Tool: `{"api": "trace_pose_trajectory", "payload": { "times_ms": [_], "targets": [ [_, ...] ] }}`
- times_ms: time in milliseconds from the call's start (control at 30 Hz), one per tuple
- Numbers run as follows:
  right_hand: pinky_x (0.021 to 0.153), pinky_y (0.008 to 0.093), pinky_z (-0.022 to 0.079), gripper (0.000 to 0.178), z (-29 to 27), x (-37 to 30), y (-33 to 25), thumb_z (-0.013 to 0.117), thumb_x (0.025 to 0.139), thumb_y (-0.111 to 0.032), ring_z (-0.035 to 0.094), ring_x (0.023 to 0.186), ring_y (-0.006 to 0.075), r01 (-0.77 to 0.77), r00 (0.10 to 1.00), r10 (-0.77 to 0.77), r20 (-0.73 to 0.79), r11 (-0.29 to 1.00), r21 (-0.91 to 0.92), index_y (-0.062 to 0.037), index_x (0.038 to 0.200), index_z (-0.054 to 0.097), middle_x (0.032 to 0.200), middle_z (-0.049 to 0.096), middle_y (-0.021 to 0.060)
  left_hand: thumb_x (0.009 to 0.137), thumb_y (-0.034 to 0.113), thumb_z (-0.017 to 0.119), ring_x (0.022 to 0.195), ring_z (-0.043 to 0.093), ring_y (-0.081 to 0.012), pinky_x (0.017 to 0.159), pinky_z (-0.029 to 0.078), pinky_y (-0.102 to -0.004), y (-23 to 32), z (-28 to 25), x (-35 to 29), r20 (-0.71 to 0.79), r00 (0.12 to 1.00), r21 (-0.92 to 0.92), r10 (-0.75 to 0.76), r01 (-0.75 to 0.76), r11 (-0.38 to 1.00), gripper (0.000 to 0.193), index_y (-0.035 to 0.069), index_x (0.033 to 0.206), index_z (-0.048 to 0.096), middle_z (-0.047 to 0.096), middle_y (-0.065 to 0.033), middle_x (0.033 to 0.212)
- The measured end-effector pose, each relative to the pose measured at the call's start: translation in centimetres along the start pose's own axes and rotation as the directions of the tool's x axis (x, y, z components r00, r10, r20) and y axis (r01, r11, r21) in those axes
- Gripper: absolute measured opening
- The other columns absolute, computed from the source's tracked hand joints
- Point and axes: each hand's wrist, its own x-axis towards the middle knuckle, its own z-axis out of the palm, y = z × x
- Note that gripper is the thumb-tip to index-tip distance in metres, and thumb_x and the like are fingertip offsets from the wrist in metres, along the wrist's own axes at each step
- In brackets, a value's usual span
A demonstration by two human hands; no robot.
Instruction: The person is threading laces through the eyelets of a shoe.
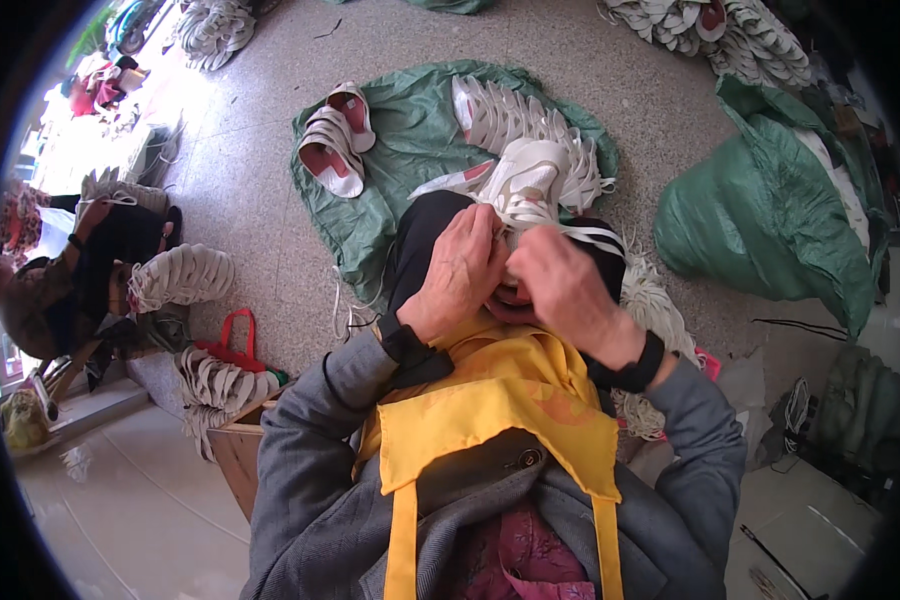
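A white and beige sneaker (528, 182) rests on my lap, its toe pointing away from me and its reddish-lined opening toward me. My left hand (458, 268) is closed at the left side of its lacing, thumb and fingers pinched together. Across from it, my right hand (568, 290) is curled in over the tongue and opening, slightly blurred, with its fingertips partly hidden. A white shoelace (595, 236) trails out to the right past that hand. Both hands meet close together over the shoe, covering most of the eyelets.
A green woven sheet (410, 130) lies ahead, bearing nested white shoe uppers (332, 150) and a row of shoes (510, 112). A stuffed green sack (760, 220) stands right. Shoe stacks (182, 276) and a seated person (80, 250) are left. A wooden box (232, 460) sits by my left elbow.
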Motion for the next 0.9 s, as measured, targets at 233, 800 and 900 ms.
{"api": "trace_pose_trajectory", "payload": {
  "times_ms": [233,800,900],
  "targets": [
    [0.075,0.0460,0.054,0.007,2.2,0.7,0.7,0.061,0.096,-0.006,0.066,0.090,0.0404,-0.381,0.913,0.408,-0.031,0.876,0.296,-0.0002,0.098,0.059,0.094,0.062,0.0201,0.085,-0.001,0.062,0.086,0.060,-0.0402,0.075,0.049,-0.0465,0.2,-0.8,0.0,-0.012,0.999,-0.123,-0.050,0.048,0.991,0.020,-0.001,0.101,0.052,0.056,-0.0199,0.090],
    [0.056,0.0263,0.039,0.013,-6.5,-0.6,-0.5,0.069,0.091,-0.004,0.052,0.061,0.0091,-0.529,0.820,0.560,0.120,0.659,0.535,-0.0007,0.083,0.060,0.070,0.057,0.0035,0.083,-0.003,0.059,0.081,0.056,-0.0413,0.071,0.048,-0.0473,0.6,-1.2,0.1,-0.025,0.998,-0.135,-0.055,0.051,0.990,0.022,0.001,0.101,0.047,0.053,-0.0184,0.086],
    [0.058,0.0202,0.035,0.014,-9.2,-2.2,-1.8,0.070,0.095,-0.008,0.046,0.066,0.0000,-0.590,0.736,0.640,0.219,0.448,0.672,-0.0018,0.086,0.062,0.072,0.055,-0.0049,0.083,-0.003,0.059,0.081,0.057,-0.0397,0.070,0.048,-0.0456,0.5,-1.1,0.2,-0.009,0.998,-0.132,-0.070,0.068,0.989,0.021,0.002,0.100,0.048,0.053,-0.0172,0.086]
  ]
}}
